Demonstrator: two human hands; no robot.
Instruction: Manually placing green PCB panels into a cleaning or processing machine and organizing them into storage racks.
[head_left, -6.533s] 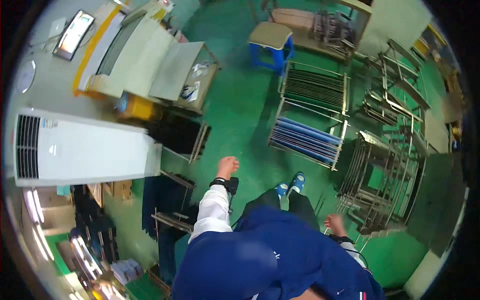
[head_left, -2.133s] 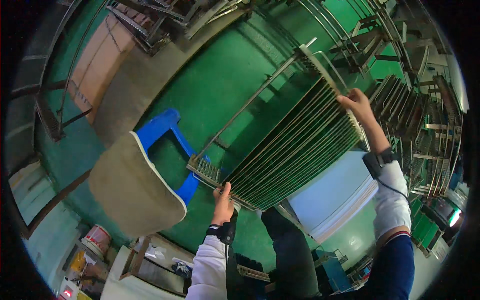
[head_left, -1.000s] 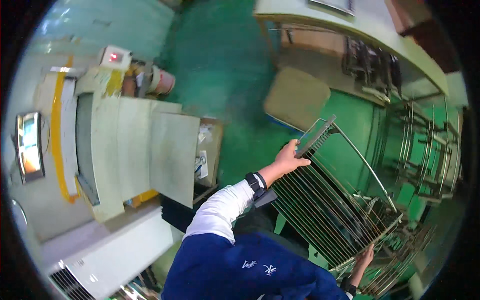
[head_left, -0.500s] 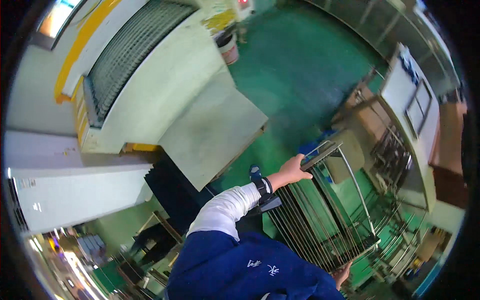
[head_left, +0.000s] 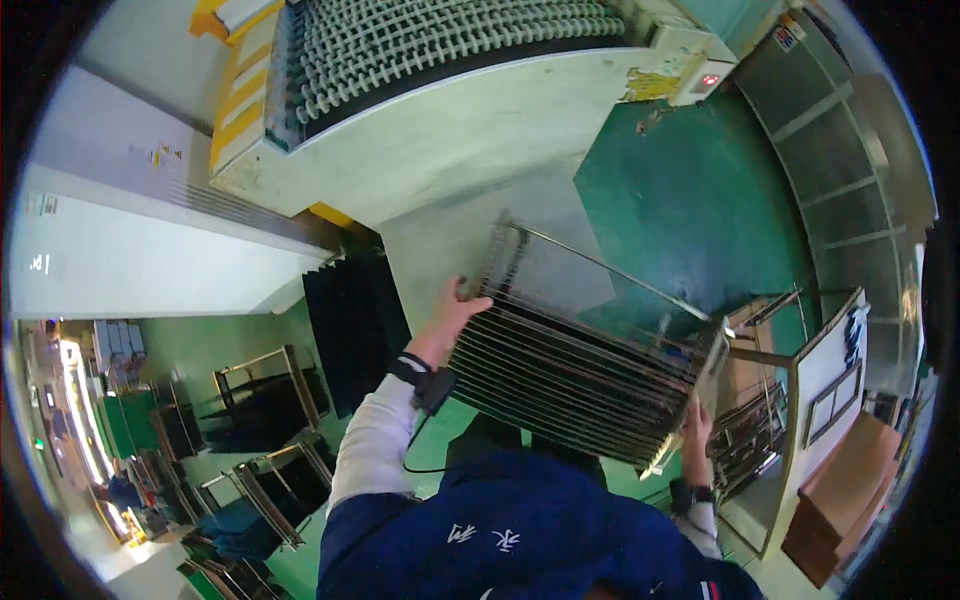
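Observation:
Between my two hands is a slotted metal rack [head_left: 570, 375], tilted in front of my body, with rows of dark slats or thin panels across it; which of the two I cannot tell. My left hand [head_left: 455, 318] grips its left end, the thumb over the top edge. At the opposite end my right hand [head_left: 697, 435] is closed on the side frame, its fingers partly hidden. A bright metal bar [head_left: 610, 265] runs along the rack's far side. Past the rack lies a flat grey platform [head_left: 430, 245], partly covered by it in view.
A roller conveyor machine [head_left: 450, 50] with a pale front panel stands ahead. To the right is a white-topped table [head_left: 825, 400] with brown cardboard [head_left: 845, 490] beside it. Black sheets [head_left: 355, 330] stand left of me; several racks [head_left: 265, 490] sit on the green floor behind them.
My view has turned toward the machine. The rack has swung from my right side to the front of my body, nearer the grey platform, with both hands still on it.

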